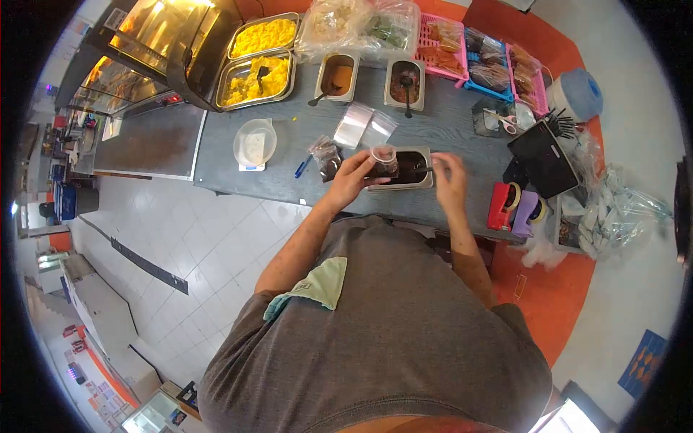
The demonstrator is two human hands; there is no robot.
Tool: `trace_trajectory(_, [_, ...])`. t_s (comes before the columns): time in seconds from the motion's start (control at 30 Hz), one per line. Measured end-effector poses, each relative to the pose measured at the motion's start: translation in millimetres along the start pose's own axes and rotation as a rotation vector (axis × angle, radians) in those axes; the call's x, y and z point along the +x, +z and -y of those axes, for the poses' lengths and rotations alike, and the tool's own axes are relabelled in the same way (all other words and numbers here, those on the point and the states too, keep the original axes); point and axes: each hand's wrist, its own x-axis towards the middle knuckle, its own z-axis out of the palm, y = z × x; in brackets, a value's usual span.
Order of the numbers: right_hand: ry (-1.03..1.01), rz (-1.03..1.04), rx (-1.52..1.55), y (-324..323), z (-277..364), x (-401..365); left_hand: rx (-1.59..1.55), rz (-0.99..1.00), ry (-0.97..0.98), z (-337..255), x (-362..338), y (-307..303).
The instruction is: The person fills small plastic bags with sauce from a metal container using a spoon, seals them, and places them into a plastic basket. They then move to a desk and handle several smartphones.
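Standing by the table (462, 137), I see both hands at work over a steel pan (422, 183) of dark sauce that sits at the near edge. The left hand (351, 180) is closed round a small clear bag (383, 160), held upright with its mouth up, just over the pan's left end. The right hand (450, 177) is at the pan's right end, fingers pinched on a dark spoon (426, 171). The spoon's handle runs along the pan's long side and points toward the bag. So the bag lies left of the spoon, across the sauce, with the hands apart and the pan between them.

Just left of the pan lie filled bags (328, 155), dark and glossy, and a blue pen (303, 167). Right of the pan stand a red tape holder (502, 206) and a flat black tray (543, 159). A little beyond the pan are flat empty bags (364, 126), thin and shiny, and further left a round, milky plastic tub (254, 142).

Further back from the pan stand two smaller steel pans (338, 76), each with a spoon in brown sauce. At the far left are two trays (256, 79) of crumbly yellow food. Pink baskets (447, 43) of wrapped goods line the far side, and a blue roll (577, 94) sits at the far right.
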Motion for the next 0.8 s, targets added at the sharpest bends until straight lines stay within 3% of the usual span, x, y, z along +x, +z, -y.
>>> trace_trajectory(0.07, [0.335,0.652,0.777,1,23,7,0.088,-0.015,0.05,3,3,2])
trace_trajectory(0.1, [0.334,0.648,0.778,5,30,6,0.09,-0.012,0.051,4,4,3])
trace_trajectory(0.17, [0.683,0.748,1.113,14,42,4,0.153,-0.051,0.08,6,4,1])
trace_trajectory(0.2, [0.677,0.755,1.116,15,47,5,0.156,-0.058,0.086,7,4,-2])
trace_trajectory(0.27, [0.879,0.796,1.468,16,56,9,0.205,-0.104,0.079,9,3,-9])
trace_trajectory(0.37, [0.851,0.863,1.61,20,62,12,0.227,-0.135,0.105,4,-4,-13])
trace_trajectory(0.43, [0.81,0.87,1.621,24,67,14,0.25,-0.146,0.11,-2,-9,-12])
trace_trajectory(0.5, [0.767,0.877,1.632,27,75,19,0.48,-0.382,0.456,-10,-13,-5])
trace_trajectory(0.53, [0.771,0.896,1.599,26,81,24,0.479,-0.387,0.459,-19,-15,-6])
trace_trajectory(0.6, [0.771,0.912,1.563,26,90,32,0.989,-0.446,0.874,-39,-21,-12])
trace_trajectory(0.67, [0.753,0.903,1.453,28,100,38,1.033,-0.43,0.878,-66,-24,-13])
trace_trajectory(0.7, [0.75,0.906,1.45,26,104,44,1.26,-0.282,0.883,-86,-27,-15])
trace_trajectory(0.73, [0.564,0.848,1.113,23,106,53,1.481,-0.126,0.879,-100,-28,-16])
trace_trajectory(0.77, [0.381,0.773,0.779,24,108,59,1.478,-0.131,0.882,-109,-29,-17])
trace_trajectory(0.8, [0.378,0.774,0.775,27,113,62,1.586,-0.019,0.817,-115,-30,-18])
